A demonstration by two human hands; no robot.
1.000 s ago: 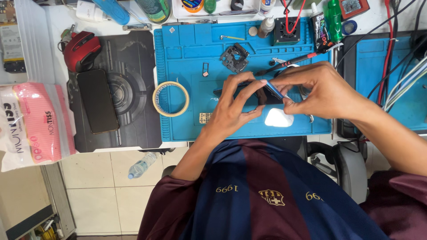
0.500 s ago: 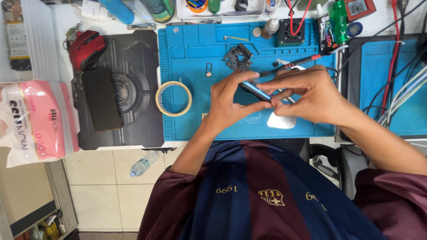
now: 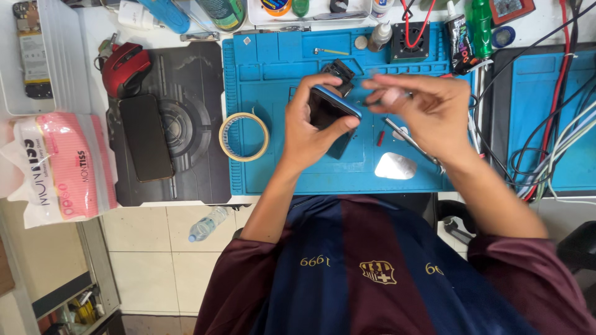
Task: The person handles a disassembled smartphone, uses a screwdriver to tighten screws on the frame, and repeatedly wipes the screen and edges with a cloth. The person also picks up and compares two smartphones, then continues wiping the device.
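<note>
Phone with the blue frame sits tilted in my left hand, gripped above the blue mat. My right hand hovers just beside it, fingertips pinched — on what I cannot tell through the blur. Judging by the small dark part and metal tool on the mat, the phone seems opened up, with reassembly left — a guess.

A phone with a glossy dark glass face and smooth blue plastic edge. Beneath it, a matt blue rubbery mat. A tape roll of pale, papery tape. A dark, faintly shiny mouse pad bears a second phone, black and semi-gloss. A red mouse of glossy plastic. A crinkled clear plastic bag.
</note>
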